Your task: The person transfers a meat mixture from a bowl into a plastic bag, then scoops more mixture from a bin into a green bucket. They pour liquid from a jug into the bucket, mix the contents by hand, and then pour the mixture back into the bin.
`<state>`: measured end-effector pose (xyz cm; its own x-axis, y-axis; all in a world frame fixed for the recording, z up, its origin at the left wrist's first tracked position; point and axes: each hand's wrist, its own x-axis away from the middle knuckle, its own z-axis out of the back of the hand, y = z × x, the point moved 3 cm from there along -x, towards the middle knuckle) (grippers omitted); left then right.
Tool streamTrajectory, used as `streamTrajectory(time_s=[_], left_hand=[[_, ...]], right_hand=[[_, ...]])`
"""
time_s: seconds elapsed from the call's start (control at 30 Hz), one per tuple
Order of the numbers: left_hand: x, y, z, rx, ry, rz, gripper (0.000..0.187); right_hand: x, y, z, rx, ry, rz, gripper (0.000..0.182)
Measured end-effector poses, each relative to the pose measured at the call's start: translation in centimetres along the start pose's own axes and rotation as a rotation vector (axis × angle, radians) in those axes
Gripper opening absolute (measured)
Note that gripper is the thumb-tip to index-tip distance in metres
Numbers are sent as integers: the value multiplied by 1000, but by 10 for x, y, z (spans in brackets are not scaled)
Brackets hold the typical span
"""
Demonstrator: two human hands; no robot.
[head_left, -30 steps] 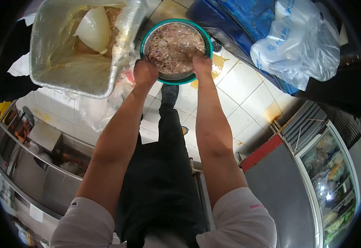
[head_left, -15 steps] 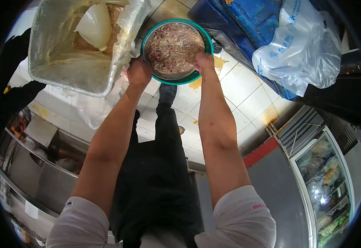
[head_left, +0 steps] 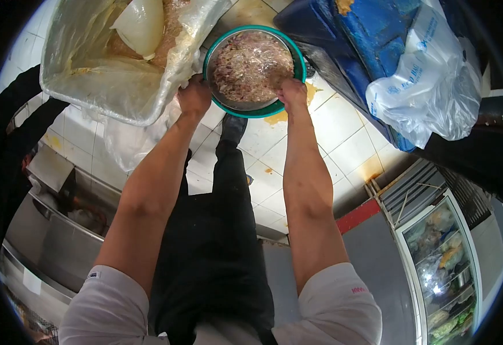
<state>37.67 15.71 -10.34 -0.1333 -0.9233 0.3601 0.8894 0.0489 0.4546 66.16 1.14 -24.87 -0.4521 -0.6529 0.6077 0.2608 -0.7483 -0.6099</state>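
Watching from afar, I saw left hand (head_left: 194, 96) and right hand (head_left: 293, 92) pinching the green-rimmed bowl (head_left: 300, 60) by its side edges; tilting could spill the mush (head_left: 251, 64).

Bright floor tiles (head_left: 340, 138), hard white glare on the fridge glass (head_left: 442, 269), curved fisheye edges, black corners.

One left grip (head_left: 195, 96) and one right grip (head_left: 293, 94), two in all, are showing along with one metal bowl (head_left: 243, 106), one green basin (head_left: 301, 62), one lined tub (head_left: 113, 99), one white plastic piece (head_left: 141, 29), one printed bag (head_left: 430, 86) and one glass-doored fridge (head_left: 442, 259).
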Motion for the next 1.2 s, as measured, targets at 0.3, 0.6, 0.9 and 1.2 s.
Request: streamTrajectory(time_s=[0.3, 0.6, 0.9, 1.2], left_hand=[[-7, 19, 9, -262, -144, -16, 31], [-3, 28, 13, -159, -118, -21, 25], [-2, 12, 9, -237, 199, -230, 25], [2, -8, 0, -93, 190, -81, 29]], right_hand=[[68, -97, 10, -724, 297, -585, 21], [67, -97, 22, -707, -47, -678, 28], [74, -78, 19, 426, -132, -228, 27], [88, -103, 20, 686, 136, -157, 16]])
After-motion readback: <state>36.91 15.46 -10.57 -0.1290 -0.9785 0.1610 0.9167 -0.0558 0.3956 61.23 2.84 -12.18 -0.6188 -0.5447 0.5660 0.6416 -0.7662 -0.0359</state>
